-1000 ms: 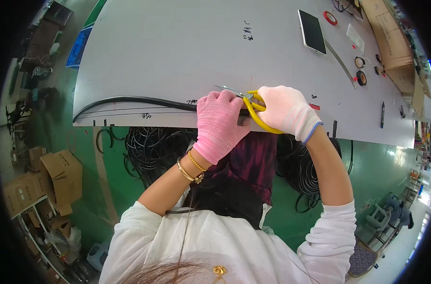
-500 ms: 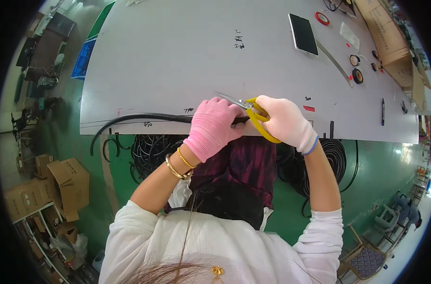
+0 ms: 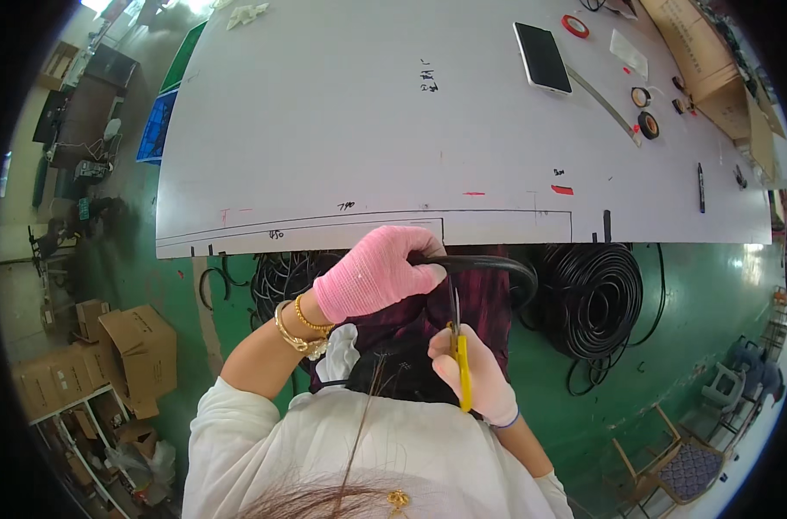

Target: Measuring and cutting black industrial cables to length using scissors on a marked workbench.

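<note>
My left hand, in a pink knitted glove, is closed around a thick black hose just off the table's near edge. From that fist the hose runs right and curves downward above my lap. Lower down, close to my body, my right hand wears a pale glove and grips a pair of scissors with yellow handles. The scissors' blades point up toward the hose, near my left fingertips. Whether the blades touch the hose, I cannot tell.
On the grey table are drawn lines and marks along the near edge. A phone, a steel ruler, tape rolls and a marker lie toward the right. Coiled black hose rests below the table.
The hose that lay leftward along the table edge now extends right from my left hand, off the edge. My right hand has brought the scissors down from the table toward my body.
</note>
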`<state>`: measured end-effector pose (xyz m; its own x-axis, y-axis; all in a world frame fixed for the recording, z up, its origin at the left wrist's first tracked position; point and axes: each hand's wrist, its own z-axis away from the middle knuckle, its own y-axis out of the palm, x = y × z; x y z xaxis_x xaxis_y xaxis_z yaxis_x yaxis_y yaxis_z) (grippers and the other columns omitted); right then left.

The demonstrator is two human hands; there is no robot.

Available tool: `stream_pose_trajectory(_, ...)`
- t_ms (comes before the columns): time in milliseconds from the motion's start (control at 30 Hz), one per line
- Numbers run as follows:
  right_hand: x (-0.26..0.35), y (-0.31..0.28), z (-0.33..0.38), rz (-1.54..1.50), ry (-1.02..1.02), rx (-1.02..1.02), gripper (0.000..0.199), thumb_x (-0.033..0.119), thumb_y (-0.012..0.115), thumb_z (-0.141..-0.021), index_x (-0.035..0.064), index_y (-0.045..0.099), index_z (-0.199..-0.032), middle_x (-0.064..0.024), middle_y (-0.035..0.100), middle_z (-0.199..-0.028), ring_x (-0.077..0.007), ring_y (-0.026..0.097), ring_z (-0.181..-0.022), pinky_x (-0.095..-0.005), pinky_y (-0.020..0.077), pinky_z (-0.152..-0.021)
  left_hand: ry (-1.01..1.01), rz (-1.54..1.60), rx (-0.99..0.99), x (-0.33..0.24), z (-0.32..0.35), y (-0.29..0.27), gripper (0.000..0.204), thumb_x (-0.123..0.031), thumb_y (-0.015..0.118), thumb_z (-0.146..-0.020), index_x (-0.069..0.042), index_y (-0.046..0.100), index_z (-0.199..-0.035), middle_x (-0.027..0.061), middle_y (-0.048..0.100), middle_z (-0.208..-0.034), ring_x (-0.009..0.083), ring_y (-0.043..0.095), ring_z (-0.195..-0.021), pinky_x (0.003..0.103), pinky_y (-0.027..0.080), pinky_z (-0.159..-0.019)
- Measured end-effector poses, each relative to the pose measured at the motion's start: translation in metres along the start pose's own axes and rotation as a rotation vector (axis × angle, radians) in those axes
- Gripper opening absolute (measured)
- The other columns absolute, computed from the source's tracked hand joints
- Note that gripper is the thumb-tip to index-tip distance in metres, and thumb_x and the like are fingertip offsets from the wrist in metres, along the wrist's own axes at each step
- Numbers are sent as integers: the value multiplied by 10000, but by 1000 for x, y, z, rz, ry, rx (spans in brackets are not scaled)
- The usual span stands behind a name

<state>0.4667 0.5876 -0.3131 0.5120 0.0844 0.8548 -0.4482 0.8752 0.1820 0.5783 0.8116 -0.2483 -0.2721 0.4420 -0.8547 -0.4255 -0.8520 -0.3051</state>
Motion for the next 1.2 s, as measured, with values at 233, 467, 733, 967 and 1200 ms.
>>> stream_pose_trajectory(233, 5, 16, -10, -146, -88, -15, 399, 236, 770, -926, 51, 520, -1177, -20, 544, -1049, -76, 516, -882, -215, 452, -807, 21, 38, 31, -2, 11, 12, 158, -87, 676, -832, 31, 680, -936, 63, 650, -748, 118, 565, -709, 286, 509, -717)
stream_pose_trajectory(467, 12, 22, -8, 75, -121, -114, 383, 275, 749, -912, 16, 508, -1058, -78, 607, -949, -162, 606, -817, -286, 515, -773, 37, 31, 11, -1, 12, 14, 152, -92, 683, -840, 38, 677, -918, 68, 663, -748, 116, 573, -702, 285, 517, -717)
stream_pose_trajectory(733, 13, 22, -9, 206, -119, -168, 400, 375, 713, -955, 17, 535, -973, -107, 610, -806, -215, 615, -701, -336, 524, -678, 7, 54, 45, -3, 12, 10, 161, -99, 684, -822, 39, 671, -904, 71, 650, -731, 122, 566, -682, 285, 512, -697)
stream_pose_trajectory(967, 32, 30, -6, 21, 44, -129, 282, 286, 621, -985, 31, 506, -948, -33, 545, -745, -91, 514, -594, -232, 433, -550, 42, 36, 57, 6, 10, 7, 185, -97, 678, -814, 34, 665, -944, 68, 646, -751, 129, 560, -679, 290, 511, -694)
stream_pose_trajectory(1200, 42, 31, -2, -58, 161, -168, 206, 200, 630, -962, 25, 535, -912, -30, 531, -688, -96, 500, -542, -237, 427, -516, 102, 353, 311, -4, 1, -3, 386, 35, 552, -805, -31, 682, -1163, 31, 725, -1004, 96, 577, -749, 273, 505, -697)
